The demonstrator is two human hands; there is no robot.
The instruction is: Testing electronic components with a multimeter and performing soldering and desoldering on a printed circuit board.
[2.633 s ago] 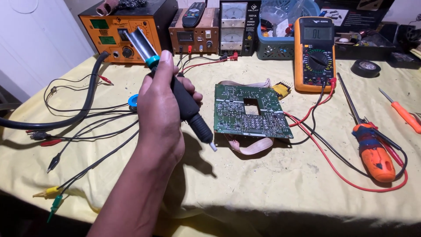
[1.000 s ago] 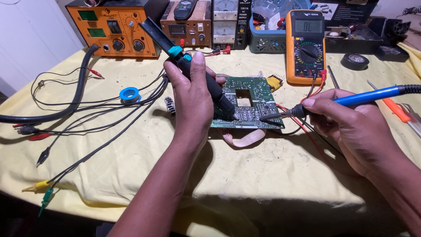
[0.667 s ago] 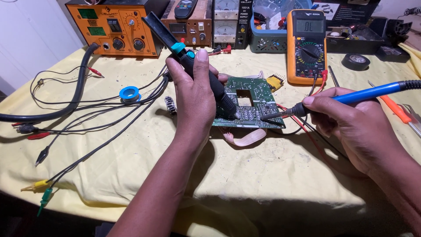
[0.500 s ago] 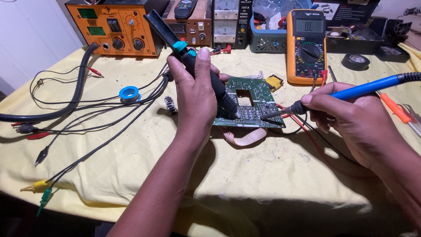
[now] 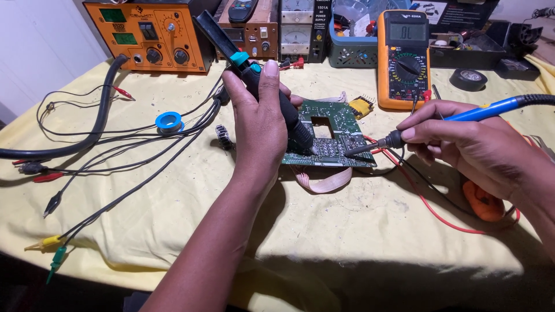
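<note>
I see my left hand (image 5: 263,118) grasping the hot-air wand (image 5: 272,95) and my right hand (image 5: 468,141) grasping the soldering iron (image 5: 439,122), both tips converging on the circuit board (image 5: 330,138), the wand from the board's left and the iron from its right.

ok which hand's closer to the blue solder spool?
Left. The left hand is beside the blue solder spool, just to its right; the right hand is far across the circuit board.
</note>
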